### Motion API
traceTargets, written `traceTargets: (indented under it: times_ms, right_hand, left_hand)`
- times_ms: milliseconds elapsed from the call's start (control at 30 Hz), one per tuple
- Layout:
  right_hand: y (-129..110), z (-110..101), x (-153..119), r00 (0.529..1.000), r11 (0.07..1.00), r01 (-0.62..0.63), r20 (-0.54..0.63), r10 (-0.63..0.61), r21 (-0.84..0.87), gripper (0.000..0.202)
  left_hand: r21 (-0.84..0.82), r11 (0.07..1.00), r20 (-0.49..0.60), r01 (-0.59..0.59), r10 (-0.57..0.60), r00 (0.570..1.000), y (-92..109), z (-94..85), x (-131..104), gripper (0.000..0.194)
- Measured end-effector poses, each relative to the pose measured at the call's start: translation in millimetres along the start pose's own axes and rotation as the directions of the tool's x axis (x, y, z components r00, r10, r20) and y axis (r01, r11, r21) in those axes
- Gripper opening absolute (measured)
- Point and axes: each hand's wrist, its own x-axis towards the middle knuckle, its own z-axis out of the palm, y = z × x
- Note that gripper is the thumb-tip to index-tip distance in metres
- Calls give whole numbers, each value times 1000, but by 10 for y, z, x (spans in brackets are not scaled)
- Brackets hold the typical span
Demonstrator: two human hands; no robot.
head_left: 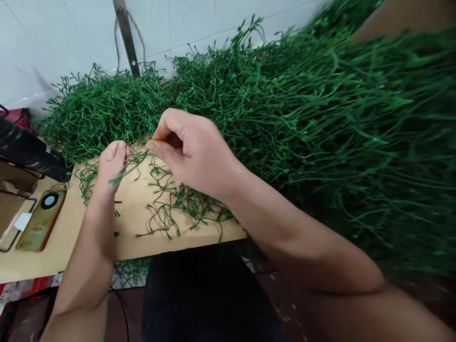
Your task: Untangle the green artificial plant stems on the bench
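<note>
My right hand (199, 152) is over the board, thumb and forefinger pinched together on the end of a thin green artificial stem (133, 165). That stem slants down to the left, its leafy tip crossing in front of my left wrist. My left hand (112, 162) is closed, fingers curled in, a little to the left of the pinch; what lies inside it is hidden. Loose green stems (181, 202) with small forked tips are scattered on the tan board (135, 249) below and beside both hands.
Large heaps of green stems (285, 109) fill the back and right side. On the left are a phone (42, 221), a black cylinder (30, 147) and a clear-fronted box (14, 216). A metal upright (127, 40) stands before the white tiled wall (85, 28).
</note>
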Motion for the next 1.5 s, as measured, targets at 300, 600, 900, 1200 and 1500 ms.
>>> traceTargets:
  times_ms: [300,600,900,1200,1500]
  right_hand:
    - [304,120,-32,997,996,-39,60,44,-82,14]
    - [368,-35,-90,1000,990,-26,8,27,-136,19]
    - [472,-293,-151,990,979,-106,-114,87,-174,29]
    - [490,-368,-19,958,960,-213,-232,168,-183,32]
    - [679,-959,-52,803,909,-391,-538,258,-148,33]
  left_hand:
    - [-228,973,384,43,49,922,220,402,-265,41]
    - [-417,904,378,90,83,922,311,505,-352,47]
    - [-225,919,248,-324,376,893,596,786,-503,50]
    - [-102,955,184,-279,294,938,811,869,-481,40]
    - [-16,985,253,-170,168,953,513,636,-738,35]
